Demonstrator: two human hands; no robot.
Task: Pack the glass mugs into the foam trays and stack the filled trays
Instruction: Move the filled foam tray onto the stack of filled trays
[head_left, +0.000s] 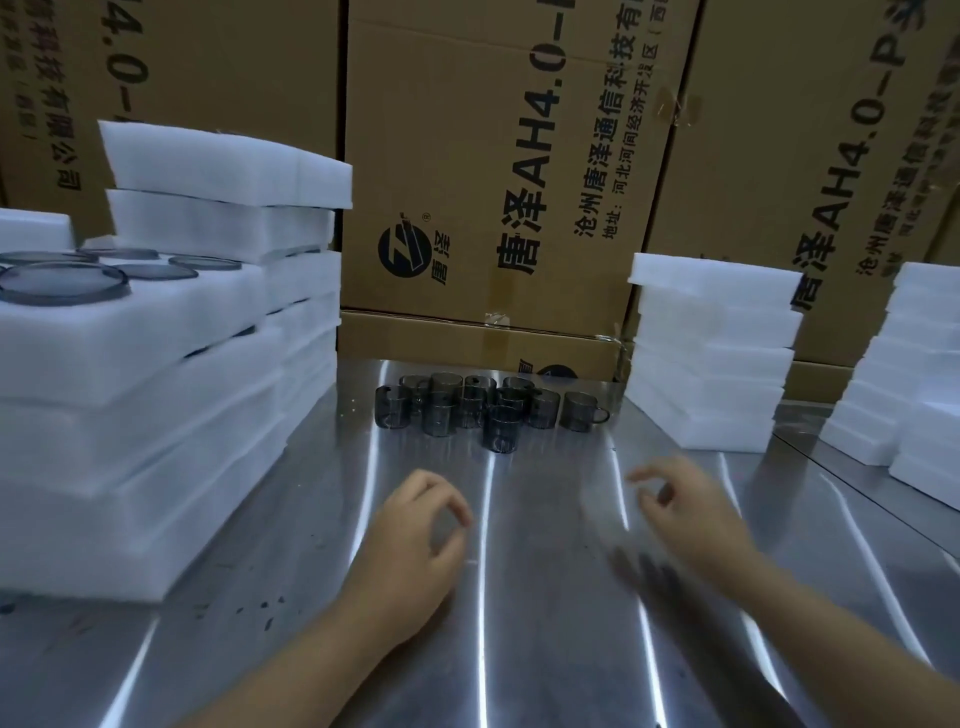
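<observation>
head view: nearest, the left hand (415, 525) and right hand (691, 512) hover apart over the steel worktop (519, 649), both empty, fingers loosely curled. beyond, the glass mugs (483, 410) stand clustered between stacked filled trays (130, 374) at left and empty foam trays (711, 358) at right. the mugs look light, rigid, slick and breakable, best taken round the body or by the handle.

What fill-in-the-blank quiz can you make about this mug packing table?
The loose mugs stand on the metal ____.
The filled foam trays are stacked on the person's ____ side.
The left hand and right hand hold ____.
Missing words: table; left; nothing.
</observation>
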